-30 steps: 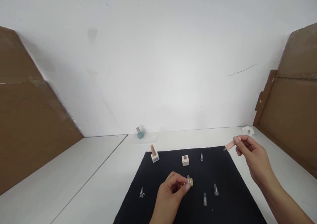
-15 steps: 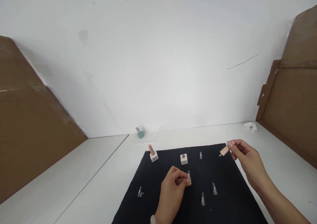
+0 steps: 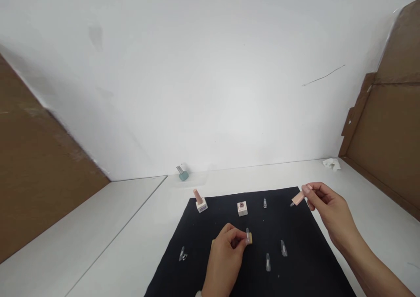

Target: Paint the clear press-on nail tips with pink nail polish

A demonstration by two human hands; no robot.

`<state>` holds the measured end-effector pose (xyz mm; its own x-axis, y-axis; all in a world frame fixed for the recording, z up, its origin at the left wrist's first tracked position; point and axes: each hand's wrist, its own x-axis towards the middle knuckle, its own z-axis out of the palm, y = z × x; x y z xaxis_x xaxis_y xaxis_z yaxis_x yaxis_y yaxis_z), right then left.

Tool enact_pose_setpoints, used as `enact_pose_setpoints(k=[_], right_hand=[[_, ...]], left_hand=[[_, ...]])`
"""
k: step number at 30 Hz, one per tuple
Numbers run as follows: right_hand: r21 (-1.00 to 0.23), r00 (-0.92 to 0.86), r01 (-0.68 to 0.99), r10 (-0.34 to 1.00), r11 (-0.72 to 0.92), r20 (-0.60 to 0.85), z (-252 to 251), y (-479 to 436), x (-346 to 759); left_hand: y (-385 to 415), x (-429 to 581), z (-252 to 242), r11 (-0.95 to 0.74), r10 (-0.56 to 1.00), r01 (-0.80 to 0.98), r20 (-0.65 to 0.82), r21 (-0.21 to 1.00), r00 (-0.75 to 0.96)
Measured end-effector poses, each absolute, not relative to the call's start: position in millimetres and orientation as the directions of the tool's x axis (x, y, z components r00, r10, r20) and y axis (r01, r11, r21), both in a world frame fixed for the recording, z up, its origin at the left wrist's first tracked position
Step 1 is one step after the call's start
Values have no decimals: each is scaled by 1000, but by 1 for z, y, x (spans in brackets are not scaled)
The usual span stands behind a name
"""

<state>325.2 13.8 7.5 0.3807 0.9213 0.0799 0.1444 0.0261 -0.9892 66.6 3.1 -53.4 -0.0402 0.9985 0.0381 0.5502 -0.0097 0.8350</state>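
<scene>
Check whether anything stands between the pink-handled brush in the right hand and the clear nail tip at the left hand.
Nothing visible does: the pink-handled brush in the right hand has only open air above the black cloth before the clear nail tip at the left hand.

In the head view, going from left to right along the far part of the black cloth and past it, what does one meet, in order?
Pink-capped white nail polish bottle → small uncapped white bottle → clear false nail → pink brush cap → right hand
</scene>
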Motion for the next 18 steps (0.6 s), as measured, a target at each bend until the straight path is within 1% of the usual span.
enact_pose_setpoints(k=[11, 16, 17, 18], right_hand=[[-997, 360, 62, 931, 37, 57, 10, 16, 321], [-998, 349, -58, 937, 23, 2, 10, 16, 322], [-995, 340, -97, 940, 18, -17, 11, 16, 323], [-990, 327, -142, 944, 9, -38, 11, 16, 324]], left_hand=[[2, 65, -50, -29, 999, 567, 46, 823, -16], [-20, 51, -63, -1, 995, 565, 55, 825, -79], [-29, 48, -68, -22, 994, 575, 78, 818, -73], [-40, 46, -75, -73, 988, 578, 137, 813, -67]])
